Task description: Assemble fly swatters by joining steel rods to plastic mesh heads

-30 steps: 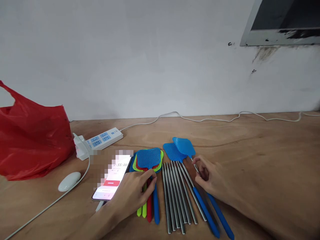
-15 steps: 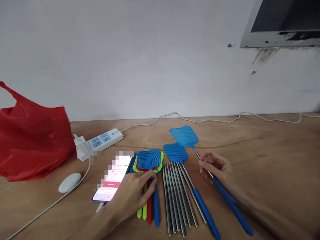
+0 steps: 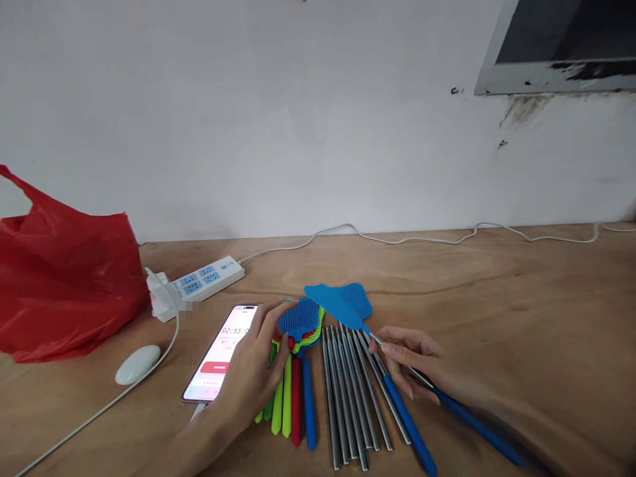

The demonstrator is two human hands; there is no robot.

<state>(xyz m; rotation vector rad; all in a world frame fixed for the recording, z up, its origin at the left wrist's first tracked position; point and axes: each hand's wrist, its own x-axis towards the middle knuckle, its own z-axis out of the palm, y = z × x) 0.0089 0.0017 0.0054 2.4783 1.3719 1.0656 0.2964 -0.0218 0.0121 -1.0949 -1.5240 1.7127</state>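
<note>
My right hand (image 3: pixel 415 361) pinches the metal shaft of a blue fly swatter (image 3: pixel 328 301), whose head is lifted and tilted over a second blue swatter (image 3: pixel 358 301) lying on the table. My left hand (image 3: pixel 253 371) grips the stack of coloured swatter heads (image 3: pixel 301 321) and lifts their edge; their green, red and blue handles (image 3: pixel 293 404) fan out below. Several bare metal rods (image 3: pixel 348 391) lie side by side between my hands.
A lit phone (image 3: pixel 218 354) lies just left of my left hand. Behind it are a white power strip (image 3: pixel 199 278), a white mouse-like device (image 3: pixel 138 363) on a cable, and a red plastic bag (image 3: pixel 59 265). The wooden table (image 3: pixel 521 298) meets a white wall.
My right hand has swung the held swatter leftwards, its head now tilted over the other blue one. My left hand moved up onto the coloured heads and tipped them; the handles have spread.
</note>
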